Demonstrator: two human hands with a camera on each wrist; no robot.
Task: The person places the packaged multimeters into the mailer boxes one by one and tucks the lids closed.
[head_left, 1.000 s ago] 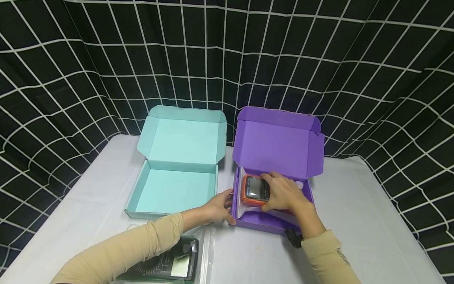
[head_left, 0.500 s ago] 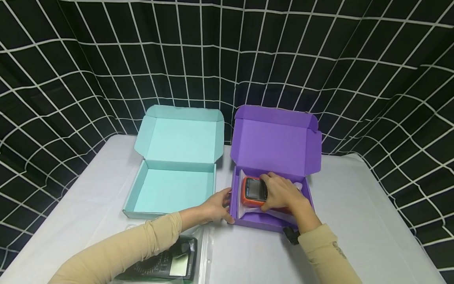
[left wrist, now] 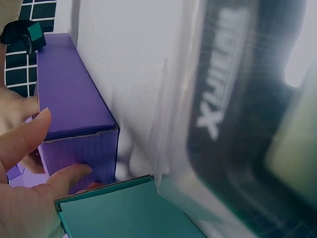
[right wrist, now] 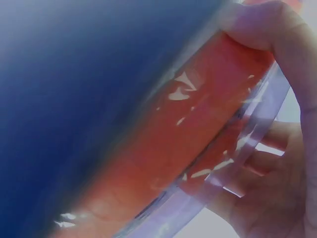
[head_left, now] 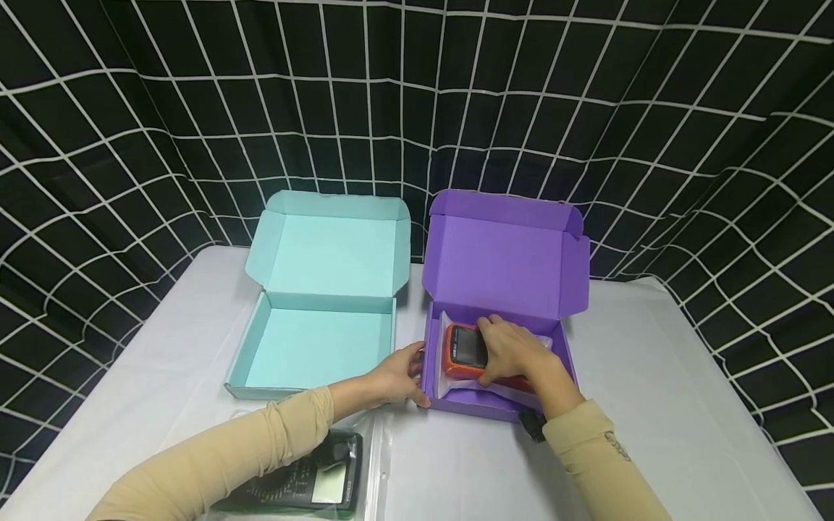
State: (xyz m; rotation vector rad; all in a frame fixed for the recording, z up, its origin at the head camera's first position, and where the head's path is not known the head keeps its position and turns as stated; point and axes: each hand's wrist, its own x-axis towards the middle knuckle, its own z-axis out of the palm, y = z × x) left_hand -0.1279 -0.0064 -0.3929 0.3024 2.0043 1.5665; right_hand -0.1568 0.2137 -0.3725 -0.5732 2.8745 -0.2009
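An orange multimeter (head_left: 468, 347) with a dark screen lies in clear plastic inside the open purple box (head_left: 498, 264). My right hand (head_left: 515, 353) grips it across the middle, thumb on the near side and fingers on the far side, covering its lower part. Close up in the right wrist view, the thumb presses the orange casing (right wrist: 173, 114). My left hand (head_left: 395, 378) holds the front left corner of the purple box. In the left wrist view its thumb lies at the rim and a finger rests against the outer side wall (left wrist: 94, 158).
An open teal box (head_left: 319, 347) with nothing in it stands to the left. In front of it, partly under my left sleeve (head_left: 228, 456), a black multimeter (head_left: 300, 486) lies in a clear bag. A black gridded curtain (head_left: 391, 94) rises behind the white table (head_left: 651, 391).
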